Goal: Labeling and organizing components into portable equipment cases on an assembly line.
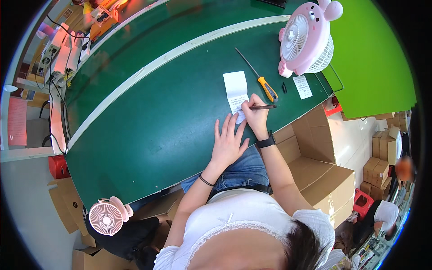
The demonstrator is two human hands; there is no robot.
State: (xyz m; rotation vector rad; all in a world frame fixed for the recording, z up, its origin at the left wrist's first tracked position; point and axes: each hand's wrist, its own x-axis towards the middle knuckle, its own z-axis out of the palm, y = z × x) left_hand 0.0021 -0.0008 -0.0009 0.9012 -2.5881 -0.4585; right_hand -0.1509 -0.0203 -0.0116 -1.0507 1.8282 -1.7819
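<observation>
In my right hand (256, 118) is a dark pen (265, 107), its tip down at a small notepad (236, 85). The pad's cover is flipped up, and handwriting fills part of the page. My left hand (228, 140) lies flat with fingers spread, the fingertips at the pad's lower edge. Right of the pad lies a screwdriver (268, 90) with an orange and black handle. Beside it is a black pen cap (284, 87). A separate written slip (302, 87) rests farther right.
A pink animal-shaped fan (307, 38) stands at the table's far right. A smaller pink fan (106, 218) is at the near left corner of the green table (148, 121). Open cardboard boxes (324, 180) stand right of me. A white strip (180, 47) crosses the table.
</observation>
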